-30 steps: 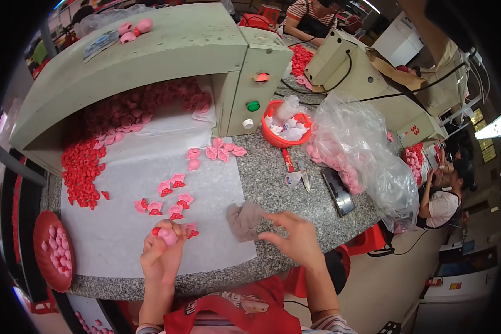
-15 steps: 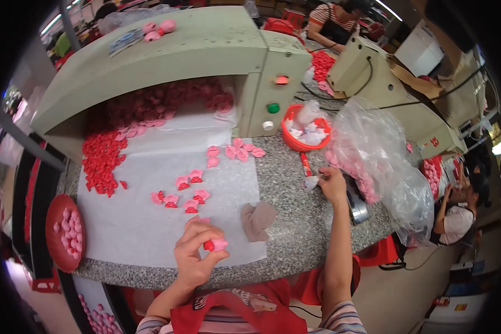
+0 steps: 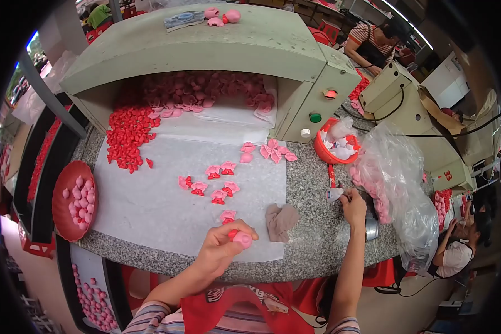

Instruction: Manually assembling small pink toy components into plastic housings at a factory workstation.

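My left hand (image 3: 228, 245), at the table's front edge, pinches a small pink and red rounded plastic piece (image 3: 242, 239) between thumb and fingers. To the right, my right hand (image 3: 353, 209) has its fingers closed at the end of a small white bottle (image 3: 334, 194), which lies low over the stone tabletop beside a red stick-like item (image 3: 332, 176). Pink pieces with red parts (image 3: 228, 216) are laid out on a white sheet (image 3: 161, 206) ahead of my left hand. Several plain pink pieces (image 3: 273, 150) sit farther back on it.
A grey-green machine (image 3: 206, 50) stands behind, with red pieces (image 3: 129, 139) and pink pieces (image 3: 200, 92) heaped in its opening. A red bowl (image 3: 58, 195) is left. A crumpled brown cloth (image 3: 282, 221), red basket (image 3: 322, 150) and clear plastic bag (image 3: 401, 167) are right.
The view has shifted, so the table appears farther right. My left hand has turned the pink and red piece and moved slightly away from the laid-out pieces. My right hand stays at the white bottle.
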Tool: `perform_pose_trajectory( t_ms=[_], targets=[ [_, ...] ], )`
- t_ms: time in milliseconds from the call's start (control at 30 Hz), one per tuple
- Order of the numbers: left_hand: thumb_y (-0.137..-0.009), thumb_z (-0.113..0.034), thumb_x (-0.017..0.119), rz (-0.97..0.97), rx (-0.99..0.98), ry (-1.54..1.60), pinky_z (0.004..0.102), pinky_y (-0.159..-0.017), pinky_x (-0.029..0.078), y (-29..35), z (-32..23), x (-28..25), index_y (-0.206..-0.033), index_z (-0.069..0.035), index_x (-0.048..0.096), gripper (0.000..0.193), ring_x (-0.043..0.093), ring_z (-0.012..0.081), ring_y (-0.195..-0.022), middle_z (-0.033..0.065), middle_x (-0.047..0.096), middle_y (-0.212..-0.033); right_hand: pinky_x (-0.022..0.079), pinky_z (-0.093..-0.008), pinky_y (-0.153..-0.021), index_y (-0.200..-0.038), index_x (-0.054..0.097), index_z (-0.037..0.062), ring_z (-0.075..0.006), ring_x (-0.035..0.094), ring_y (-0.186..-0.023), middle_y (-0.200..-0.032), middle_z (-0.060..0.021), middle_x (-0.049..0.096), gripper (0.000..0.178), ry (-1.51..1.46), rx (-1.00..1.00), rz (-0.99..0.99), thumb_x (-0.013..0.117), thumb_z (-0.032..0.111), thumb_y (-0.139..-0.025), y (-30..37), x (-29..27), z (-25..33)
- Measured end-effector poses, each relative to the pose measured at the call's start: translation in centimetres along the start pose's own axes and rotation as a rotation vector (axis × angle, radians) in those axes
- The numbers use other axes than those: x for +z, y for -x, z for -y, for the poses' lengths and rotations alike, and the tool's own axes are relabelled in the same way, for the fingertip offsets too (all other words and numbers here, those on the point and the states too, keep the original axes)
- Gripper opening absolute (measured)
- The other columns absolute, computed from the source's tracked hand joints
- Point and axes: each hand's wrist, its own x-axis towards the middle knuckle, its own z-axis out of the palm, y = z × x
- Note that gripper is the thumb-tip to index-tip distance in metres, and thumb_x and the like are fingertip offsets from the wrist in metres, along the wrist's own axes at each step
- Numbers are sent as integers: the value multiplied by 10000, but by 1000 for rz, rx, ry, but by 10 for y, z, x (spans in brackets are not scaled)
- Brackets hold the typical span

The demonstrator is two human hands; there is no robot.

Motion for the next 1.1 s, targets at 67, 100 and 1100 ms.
perform_pose_trajectory(
  t_ms=[67, 100, 1100],
  targets=[
    [-716, -216, 664, 5, -151, 281, 396, -954, 282, 1, 0, 3, -906, -66, 573, 258, 509, 188, -898, 59, 549, -881, 442, -318, -541, -866, 569, 13, -218, 580, -593, -705, -97, 602, 254, 39, 8, 140, 660, 179, -696, 1, 2, -7],
    [-716, -216, 664, 2, -144, 282, 396, -954, 282, 2, 1, 2, -906, -66, 573, 258, 509, 188, -898, 59, 549, -881, 442, -318, -541, -866, 569, 13, -218, 580, -593, -705, -97, 602, 254, 39, 0, 141, 660, 179, -696, 1, 1, -7],
    [-772, -238, 594, 257, -278, 744, 342, -868, 323, 41, -6, -1, -852, 13, 610, 263, 507, 228, -937, 108, 542, -930, 417, -255, -679, -866, 602, -48, -140, 531, -725, -769, -74, 547, 230, -1181, -238, 692, 628, -101, -644, 159, -88, 217]
  ],
)
